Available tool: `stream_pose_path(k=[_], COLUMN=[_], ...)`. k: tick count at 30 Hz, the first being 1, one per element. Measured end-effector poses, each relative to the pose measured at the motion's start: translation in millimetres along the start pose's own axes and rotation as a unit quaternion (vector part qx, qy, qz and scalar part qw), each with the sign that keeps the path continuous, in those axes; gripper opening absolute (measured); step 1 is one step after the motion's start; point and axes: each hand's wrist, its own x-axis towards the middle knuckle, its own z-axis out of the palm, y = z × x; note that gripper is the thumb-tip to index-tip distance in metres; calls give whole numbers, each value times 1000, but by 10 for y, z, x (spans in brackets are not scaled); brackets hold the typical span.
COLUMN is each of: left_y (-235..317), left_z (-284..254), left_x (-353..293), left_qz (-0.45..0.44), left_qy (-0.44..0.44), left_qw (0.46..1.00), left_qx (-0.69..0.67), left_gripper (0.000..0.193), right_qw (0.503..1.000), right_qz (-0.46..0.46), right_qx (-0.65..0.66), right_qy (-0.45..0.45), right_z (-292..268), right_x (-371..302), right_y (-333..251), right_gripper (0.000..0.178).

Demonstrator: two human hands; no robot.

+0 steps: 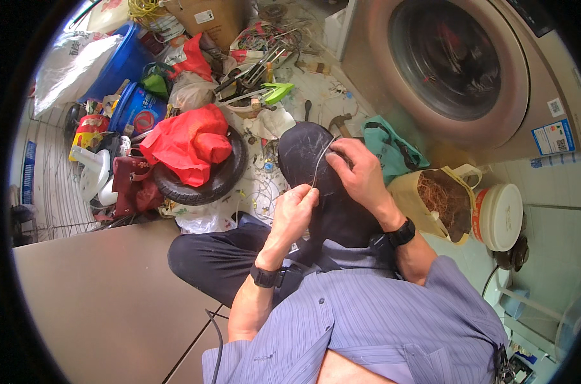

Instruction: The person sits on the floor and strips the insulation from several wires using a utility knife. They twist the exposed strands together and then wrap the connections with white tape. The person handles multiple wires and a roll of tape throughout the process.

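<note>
Fingers (306,192) pinching strand (318,161), thin, pale, curved

Hands (362,171) hold thin grey wire (318,161) over dark-trousered knee (295,146); hammer (340,122) beyond.

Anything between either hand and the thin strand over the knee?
Nothing visible. The left hand pinches the strand near its lower end; the right hand has its fingertips right at the upper part, though whether they grip is hard to tell. The dark-trousered knee is beneath, not between.
</note>
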Motion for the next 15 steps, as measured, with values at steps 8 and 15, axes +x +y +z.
stream_pose_path(k=[8, 15], left_y=[116, 104], left_z=[18, 23], left_x=[-22, -36], left_qz=[36, 64], left_qy=[32, 29], left_qw=[996, 995], left_qx=[73, 69], left_gripper=[31, 31], right_qw=[968, 941], right_qz=[155, 230], right_qx=[171, 200], right_qy=[-95, -146], right_z=[65, 22], right_x=[161, 260], right_y=[-38, 93], right_gripper=[27, 22])
